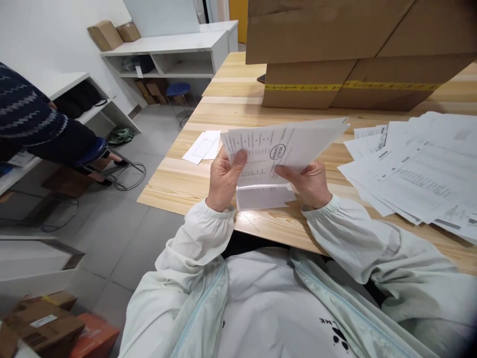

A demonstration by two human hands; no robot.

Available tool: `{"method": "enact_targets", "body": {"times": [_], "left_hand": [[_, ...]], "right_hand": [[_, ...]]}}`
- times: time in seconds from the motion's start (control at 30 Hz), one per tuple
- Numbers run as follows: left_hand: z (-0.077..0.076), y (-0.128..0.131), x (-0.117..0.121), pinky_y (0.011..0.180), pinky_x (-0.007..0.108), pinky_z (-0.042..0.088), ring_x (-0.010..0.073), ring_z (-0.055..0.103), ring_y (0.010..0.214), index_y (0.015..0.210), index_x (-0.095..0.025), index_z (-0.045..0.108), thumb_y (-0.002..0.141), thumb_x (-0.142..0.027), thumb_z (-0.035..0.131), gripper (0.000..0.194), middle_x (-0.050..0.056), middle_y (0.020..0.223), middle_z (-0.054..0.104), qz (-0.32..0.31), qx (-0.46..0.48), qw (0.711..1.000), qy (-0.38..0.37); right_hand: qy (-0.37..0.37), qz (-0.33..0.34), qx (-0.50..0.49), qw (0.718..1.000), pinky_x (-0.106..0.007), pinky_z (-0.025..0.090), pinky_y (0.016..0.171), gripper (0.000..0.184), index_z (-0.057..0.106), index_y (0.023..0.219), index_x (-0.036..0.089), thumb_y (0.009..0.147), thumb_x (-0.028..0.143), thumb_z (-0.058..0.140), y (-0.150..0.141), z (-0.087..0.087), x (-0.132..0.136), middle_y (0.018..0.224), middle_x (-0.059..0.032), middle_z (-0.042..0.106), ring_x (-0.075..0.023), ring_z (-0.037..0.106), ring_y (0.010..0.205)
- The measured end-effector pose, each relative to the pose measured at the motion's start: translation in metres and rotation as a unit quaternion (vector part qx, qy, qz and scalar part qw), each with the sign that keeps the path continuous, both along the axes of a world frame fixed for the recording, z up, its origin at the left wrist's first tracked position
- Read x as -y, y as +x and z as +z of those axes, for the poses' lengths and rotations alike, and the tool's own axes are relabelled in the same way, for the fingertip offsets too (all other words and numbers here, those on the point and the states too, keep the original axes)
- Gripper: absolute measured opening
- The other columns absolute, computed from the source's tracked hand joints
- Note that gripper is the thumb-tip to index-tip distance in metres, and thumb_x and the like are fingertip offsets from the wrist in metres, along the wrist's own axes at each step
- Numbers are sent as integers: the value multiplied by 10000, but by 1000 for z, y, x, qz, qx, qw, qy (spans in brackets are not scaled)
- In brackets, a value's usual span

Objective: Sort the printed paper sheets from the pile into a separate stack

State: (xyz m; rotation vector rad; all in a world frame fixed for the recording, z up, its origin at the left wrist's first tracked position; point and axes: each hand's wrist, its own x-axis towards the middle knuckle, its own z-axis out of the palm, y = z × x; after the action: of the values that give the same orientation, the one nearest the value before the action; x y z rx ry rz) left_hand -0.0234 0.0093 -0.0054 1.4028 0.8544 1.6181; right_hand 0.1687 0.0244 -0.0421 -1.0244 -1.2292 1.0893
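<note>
Between my two hands a stack of printed paper sheets (257, 144) is held up, tilted above the table's near edge. My left hand (224, 176) grips its left side, thumb on the front face. On the right, my right hand (307, 181) pinches the lower edge with the thumb on top. Rows of print and a dark oval stamp show on the front sheet. Below the stack lies a printed strip of paper (263, 197), partly covered by it. Whether that strip is joined to the stack I cannot tell. The fingers behind the sheets are hidden.
A loose pile of printed papers (421, 169) spreads over the wooden table (167, 179) at right. Small paper slips (203, 146) lie left of my hands. Large cardboard boxes (309, 84) stand at the back. A seated person (33, 114) is at far left, near a blue stool (178, 89).
</note>
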Motion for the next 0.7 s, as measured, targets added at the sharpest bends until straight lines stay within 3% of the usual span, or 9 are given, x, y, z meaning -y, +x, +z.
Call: {"method": "enact_targets", "body": {"times": [0.33,0.53,0.6,0.7], "left_hand": [[6,4,-3,938,317,516,174,670,1010,1039,-227,598,901,-553,637,356,28,994,693,72,-52,994,61],[3,6,-7,924,313,517,172,659,1002,1014,-220,583,916,-519,632,318,30,996,673,78,-64,992,78],[4,9,-5,933,322,522,180,663,1018,1003,-218,583,910,-502,650,307,30,1000,677,81,-62,992,79],[23,24,6,939,327,533,187,671,1055,1154,-258,565,914,-459,664,329,25,1086,680,80,-35,992,86]], "right_hand": [[41,-8,13,999,-425,633,794,347,785,895,231,652,457,884,-1,4,-1,971,-41,791,-252,744,876],[81,-4,38,996,-399,629,760,358,769,926,229,741,533,811,-1,2,-2,965,-42,785,-250,737,884],[85,-3,48,995,-394,624,758,385,756,914,227,805,595,728,-2,8,2,938,-40,778,-243,730,876],[115,-56,77,989,-394,606,786,405,733,913,227,875,617,631,3,35,17,885,-38,751,-239,713,881]]}}
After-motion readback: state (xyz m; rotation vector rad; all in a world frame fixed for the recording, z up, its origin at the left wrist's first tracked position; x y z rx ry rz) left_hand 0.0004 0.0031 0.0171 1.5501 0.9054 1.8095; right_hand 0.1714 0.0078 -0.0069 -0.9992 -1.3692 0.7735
